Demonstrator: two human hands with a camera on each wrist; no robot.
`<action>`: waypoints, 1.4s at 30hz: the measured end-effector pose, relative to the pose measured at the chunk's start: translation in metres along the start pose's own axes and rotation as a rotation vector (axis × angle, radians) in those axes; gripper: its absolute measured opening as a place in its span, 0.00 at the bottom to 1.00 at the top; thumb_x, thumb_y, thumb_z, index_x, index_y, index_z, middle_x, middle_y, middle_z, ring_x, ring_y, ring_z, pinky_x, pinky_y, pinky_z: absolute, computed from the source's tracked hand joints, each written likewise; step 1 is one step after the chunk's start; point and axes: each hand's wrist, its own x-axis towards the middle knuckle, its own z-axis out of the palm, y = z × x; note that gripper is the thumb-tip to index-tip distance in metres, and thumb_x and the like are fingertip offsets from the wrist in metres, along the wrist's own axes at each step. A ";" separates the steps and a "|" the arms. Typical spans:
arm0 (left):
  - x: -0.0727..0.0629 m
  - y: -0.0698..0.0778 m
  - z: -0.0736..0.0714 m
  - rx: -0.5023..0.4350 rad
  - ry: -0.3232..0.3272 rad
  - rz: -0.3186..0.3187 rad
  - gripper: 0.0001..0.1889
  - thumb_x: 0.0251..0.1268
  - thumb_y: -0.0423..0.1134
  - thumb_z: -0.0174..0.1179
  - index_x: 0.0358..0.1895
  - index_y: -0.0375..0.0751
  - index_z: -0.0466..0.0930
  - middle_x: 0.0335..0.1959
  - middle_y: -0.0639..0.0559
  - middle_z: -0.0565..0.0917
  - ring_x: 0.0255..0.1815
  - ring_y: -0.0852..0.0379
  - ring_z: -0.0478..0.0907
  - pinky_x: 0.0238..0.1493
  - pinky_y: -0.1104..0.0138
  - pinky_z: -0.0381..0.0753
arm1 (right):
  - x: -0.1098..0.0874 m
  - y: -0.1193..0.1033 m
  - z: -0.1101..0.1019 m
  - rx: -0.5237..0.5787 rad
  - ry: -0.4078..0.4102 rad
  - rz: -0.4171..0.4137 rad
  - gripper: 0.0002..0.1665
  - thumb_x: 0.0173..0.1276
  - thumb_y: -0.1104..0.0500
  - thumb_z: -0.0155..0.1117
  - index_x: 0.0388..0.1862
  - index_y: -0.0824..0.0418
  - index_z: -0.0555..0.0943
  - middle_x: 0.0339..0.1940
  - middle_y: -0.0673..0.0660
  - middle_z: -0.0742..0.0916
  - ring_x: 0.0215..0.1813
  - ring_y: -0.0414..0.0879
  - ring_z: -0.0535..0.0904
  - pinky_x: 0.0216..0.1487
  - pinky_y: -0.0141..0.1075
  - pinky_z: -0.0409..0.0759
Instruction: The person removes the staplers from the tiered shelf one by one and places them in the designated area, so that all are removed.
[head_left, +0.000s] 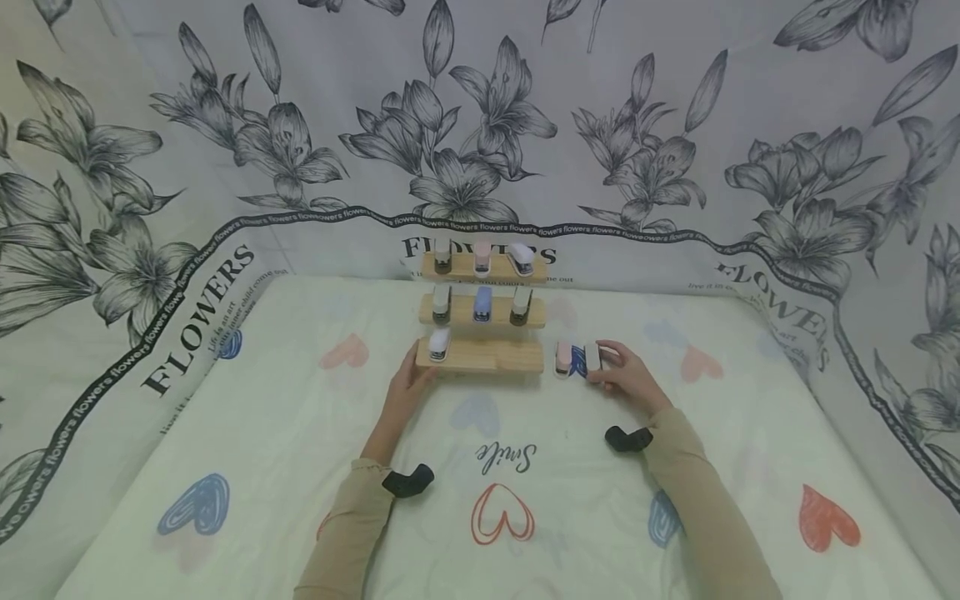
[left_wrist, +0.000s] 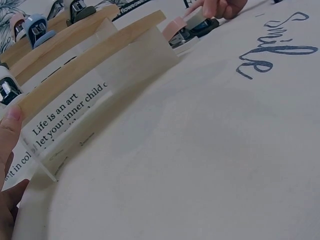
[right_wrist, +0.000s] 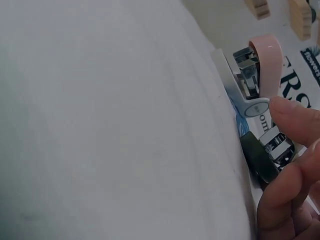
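Observation:
A three-tier display stand with wooden steps [head_left: 498, 357] and clear side panels is at the middle. My left hand [head_left: 407, 383] holds the left end of its lowest step, thumb [left_wrist: 14, 114] on the wood's edge and other fingers lower along the side. A white-topped mini stapler [head_left: 439, 343] sits on that step near this hand. To the right of the stand, my right hand [head_left: 628, 377] grips a white-topped mini stapler with a dark base [right_wrist: 257, 157] between thumb and finger. Just left of it on the cloth stands a pink-topped mini stapler [right_wrist: 270, 65].
On the middle step are a blue stapler [head_left: 482, 305] and two pale-topped ones. The top step bears a pink stapler [head_left: 482, 258], a white one [head_left: 521, 258] and a dark-based one [head_left: 443, 257]. Behind hangs a flower-printed curtain [head_left: 480, 125]. A heart-printed cloth [head_left: 285, 467] covers the table.

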 end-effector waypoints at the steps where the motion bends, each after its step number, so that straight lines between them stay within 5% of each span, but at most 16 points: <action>1: 0.000 0.000 0.000 0.001 0.004 -0.003 0.36 0.64 0.49 0.51 0.69 0.38 0.46 0.69 0.45 0.52 0.68 0.51 0.46 0.66 0.58 0.44 | 0.001 -0.001 0.000 -0.012 -0.010 -0.008 0.46 0.50 0.63 0.71 0.66 0.59 0.58 0.67 0.65 0.60 0.19 0.41 0.71 0.23 0.30 0.73; 8: 0.002 0.001 -0.001 0.017 0.011 -0.015 0.37 0.63 0.51 0.51 0.69 0.38 0.46 0.68 0.45 0.52 0.68 0.50 0.47 0.65 0.57 0.45 | 0.001 -0.005 -0.005 -0.137 -0.042 -0.003 0.46 0.51 0.58 0.71 0.66 0.59 0.57 0.68 0.66 0.58 0.18 0.42 0.70 0.22 0.32 0.73; 16: 0.001 0.001 -0.001 0.019 -0.004 -0.032 0.37 0.64 0.50 0.51 0.69 0.39 0.46 0.69 0.45 0.52 0.68 0.49 0.47 0.65 0.58 0.45 | -0.003 -0.005 -0.006 -0.153 -0.044 0.022 0.45 0.53 0.61 0.69 0.66 0.58 0.56 0.68 0.66 0.56 0.16 0.40 0.65 0.19 0.31 0.70; 26: -0.010 0.038 -0.004 -0.011 -0.018 -0.019 0.33 0.66 0.39 0.51 0.68 0.29 0.45 0.68 0.36 0.50 0.67 0.42 0.45 0.65 0.54 0.43 | -0.004 -0.002 -0.005 -0.140 -0.011 0.011 0.47 0.53 0.60 0.69 0.68 0.59 0.55 0.68 0.65 0.57 0.18 0.40 0.68 0.21 0.31 0.72; 34: -0.001 0.006 -0.002 0.031 -0.005 -0.038 0.36 0.64 0.49 0.52 0.69 0.37 0.46 0.69 0.44 0.52 0.68 0.49 0.46 0.65 0.57 0.45 | -0.006 0.001 -0.003 -0.135 0.029 0.046 0.47 0.52 0.57 0.69 0.68 0.57 0.56 0.69 0.62 0.58 0.18 0.41 0.69 0.22 0.31 0.72; 42: 0.000 0.003 -0.002 0.006 0.009 -0.012 0.36 0.63 0.48 0.52 0.69 0.39 0.48 0.68 0.44 0.53 0.67 0.49 0.48 0.65 0.57 0.47 | -0.008 0.001 -0.003 -0.128 0.031 0.024 0.47 0.55 0.54 0.67 0.69 0.58 0.54 0.69 0.61 0.58 0.19 0.41 0.69 0.24 0.31 0.71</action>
